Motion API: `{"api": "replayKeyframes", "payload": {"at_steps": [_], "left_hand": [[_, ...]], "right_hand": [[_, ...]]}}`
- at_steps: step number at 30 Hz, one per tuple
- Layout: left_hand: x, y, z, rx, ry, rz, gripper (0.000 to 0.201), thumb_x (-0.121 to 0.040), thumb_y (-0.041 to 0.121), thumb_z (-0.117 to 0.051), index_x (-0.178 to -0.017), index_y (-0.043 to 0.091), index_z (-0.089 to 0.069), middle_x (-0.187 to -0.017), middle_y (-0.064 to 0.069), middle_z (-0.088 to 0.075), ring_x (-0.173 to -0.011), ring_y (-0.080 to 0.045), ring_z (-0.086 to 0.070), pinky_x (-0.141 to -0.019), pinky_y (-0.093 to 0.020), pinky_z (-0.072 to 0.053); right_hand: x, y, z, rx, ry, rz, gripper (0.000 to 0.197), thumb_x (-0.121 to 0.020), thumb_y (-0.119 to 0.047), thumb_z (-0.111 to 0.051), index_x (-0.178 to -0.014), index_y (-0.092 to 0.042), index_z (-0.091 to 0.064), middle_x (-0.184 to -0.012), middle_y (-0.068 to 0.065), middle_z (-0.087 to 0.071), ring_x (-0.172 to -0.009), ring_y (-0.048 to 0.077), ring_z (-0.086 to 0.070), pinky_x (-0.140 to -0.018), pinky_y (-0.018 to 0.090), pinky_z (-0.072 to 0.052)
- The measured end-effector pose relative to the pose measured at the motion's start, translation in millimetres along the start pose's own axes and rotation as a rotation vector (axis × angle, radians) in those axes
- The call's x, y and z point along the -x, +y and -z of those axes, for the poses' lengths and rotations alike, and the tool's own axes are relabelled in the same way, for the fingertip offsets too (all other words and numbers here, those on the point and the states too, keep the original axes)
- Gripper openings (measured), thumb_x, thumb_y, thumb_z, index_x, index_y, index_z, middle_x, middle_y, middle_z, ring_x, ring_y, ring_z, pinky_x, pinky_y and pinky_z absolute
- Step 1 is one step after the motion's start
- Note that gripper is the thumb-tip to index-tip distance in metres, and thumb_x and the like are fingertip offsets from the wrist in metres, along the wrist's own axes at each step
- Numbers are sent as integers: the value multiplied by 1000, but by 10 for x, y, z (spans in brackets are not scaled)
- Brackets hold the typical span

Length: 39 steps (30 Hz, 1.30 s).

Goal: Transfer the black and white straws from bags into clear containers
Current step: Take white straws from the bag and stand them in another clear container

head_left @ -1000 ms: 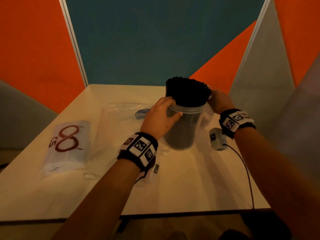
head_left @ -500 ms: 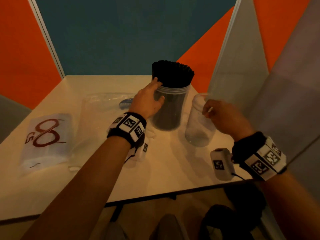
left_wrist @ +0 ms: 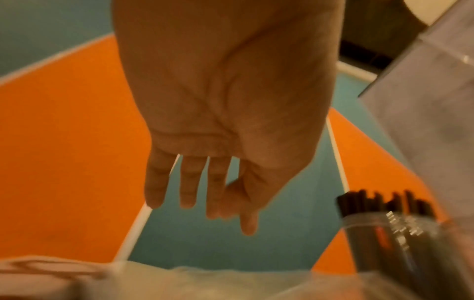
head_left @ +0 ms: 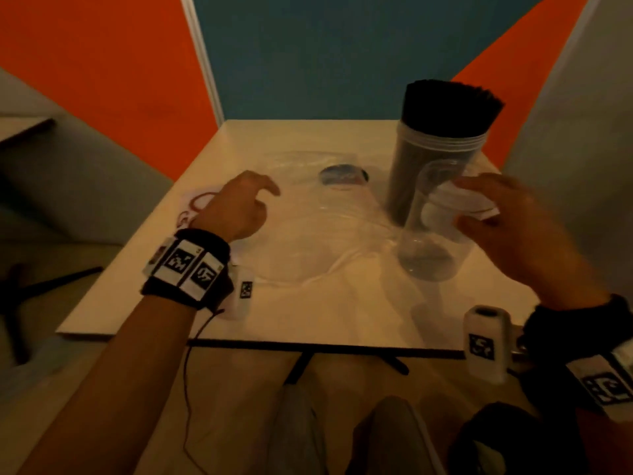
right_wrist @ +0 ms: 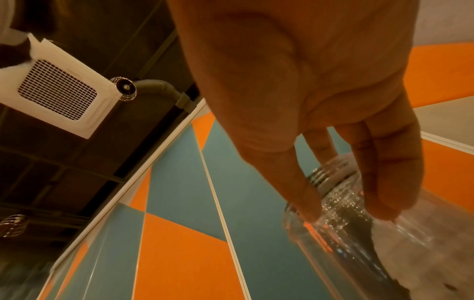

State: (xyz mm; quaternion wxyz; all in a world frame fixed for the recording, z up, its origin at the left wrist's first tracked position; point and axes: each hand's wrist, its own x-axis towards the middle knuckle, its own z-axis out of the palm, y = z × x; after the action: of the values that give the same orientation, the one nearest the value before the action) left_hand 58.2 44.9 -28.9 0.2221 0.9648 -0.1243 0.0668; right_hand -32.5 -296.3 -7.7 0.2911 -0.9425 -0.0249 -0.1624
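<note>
A clear container point(head_left: 442, 145) packed with black straws point(head_left: 448, 104) stands upright at the back right of the table; it also shows in the left wrist view as the straw container point(left_wrist: 389, 239). In front of it my right hand point(head_left: 460, 204) grips an empty clear container point(head_left: 431, 248), tilted, with its base near the tabletop. The right wrist view shows thumb and fingers curled round that empty container point(right_wrist: 341, 229). My left hand point(head_left: 263, 200) hovers open over a flat clear bag point(head_left: 308, 228), holding nothing; its fingers point(left_wrist: 187, 188) are straight.
A bag printed with a red figure point(head_left: 191, 207) lies at the table's left, partly behind my left wrist. A dark round label point(head_left: 344, 174) sits on the clear bag. Orange, teal and grey partition walls close the table's back and sides. The white table's front edge point(head_left: 308, 341) is near my knees.
My left hand let go of the straw-filled container and moved left over the bags. My right hand brought the empty container in front of the full one and tilted it.
</note>
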Motion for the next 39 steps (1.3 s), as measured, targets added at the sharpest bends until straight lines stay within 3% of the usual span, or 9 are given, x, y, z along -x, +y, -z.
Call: {"api": "replayKeyframes", "payload": {"at_steps": [4,8,11,17,21,26,30,36,39], "left_hand": [[29,-606,-29,-173,-203,151,37,-90,24,-60,-127,24,-54,-148,-12,-34,-128,-34,-40,-107,-46,-35],[-12,-785,-182,-366,-342,376,77,-84,60,-55,-147,31,-23,-159,-7,1,-145,-34,-5,-117,-50,-12],[-82,-885,-292,-355,-324,540,114,-63,81,-56,-150,34,1,-158,-6,17,-143,-44,4,-113,-63,-8],[-109,-798,-268,-192,-177,805,124,-66,50,-79,-149,24,9,-154,-23,15,-137,-53,-15,-111,-59,-23],[-97,-813,-85,-143,2,705,101,-64,54,-72,-147,19,-24,-148,-17,-32,-130,-43,-37,-107,-52,-36],[-22,-412,223,262,111,774,98,-74,45,-68,-148,28,-6,-153,-16,-18,-134,-41,-30,-106,-50,-36],[106,194,239,601,264,566,96,-64,53,-62,-144,34,-12,-144,-8,-32,-121,-36,-42,-98,-50,-42],[235,846,97,903,418,413,87,-81,41,-57,-146,41,3,-141,-3,-27,-119,-26,-36,-96,-45,-40],[278,1001,47,1003,480,333,88,-84,39,-56,-146,40,6,-144,0,-24,-116,-17,-33,-92,-39,-37]], "right_hand": [[76,-80,-73,-21,-28,-84,56,-85,-19,-66,-136,-34,-46,-153,5,-27,-123,35,-51,-101,49,-42],[227,-248,-91,-58,-37,-177,65,-86,-26,-65,-141,-41,-34,-160,-6,-6,-112,29,-57,-96,45,-47],[343,-391,-55,-111,-41,-158,67,-83,-28,-67,-139,-45,-34,-159,-10,-2,-113,23,-54,-95,46,-49],[412,-576,-67,-83,-117,-85,63,-82,-36,-65,-136,-46,-36,-158,-12,-5,-102,9,-48,-87,31,-48],[394,-674,-121,-61,-216,-58,54,-83,-40,-63,-133,-43,-42,-154,-14,-14,-102,8,-51,-90,33,-51],[268,-946,-298,-111,-344,55,35,-86,-41,-61,-120,-40,-54,-135,-14,-45,-93,2,-56,-82,23,-48],[77,-1228,-591,-409,-346,97,31,-82,-39,-68,-110,-27,-63,-111,-12,-61,-88,5,-62,-82,31,-55],[-24,-1340,-808,-675,-157,81,27,-76,-30,-77,-89,-18,-56,-88,-10,-61,-80,19,-66,-70,44,-57],[-9,-1267,-790,-712,9,107,31,-77,-29,-76,-99,-19,-56,-99,-9,-62,-90,11,-63,-76,30,-56]]}}
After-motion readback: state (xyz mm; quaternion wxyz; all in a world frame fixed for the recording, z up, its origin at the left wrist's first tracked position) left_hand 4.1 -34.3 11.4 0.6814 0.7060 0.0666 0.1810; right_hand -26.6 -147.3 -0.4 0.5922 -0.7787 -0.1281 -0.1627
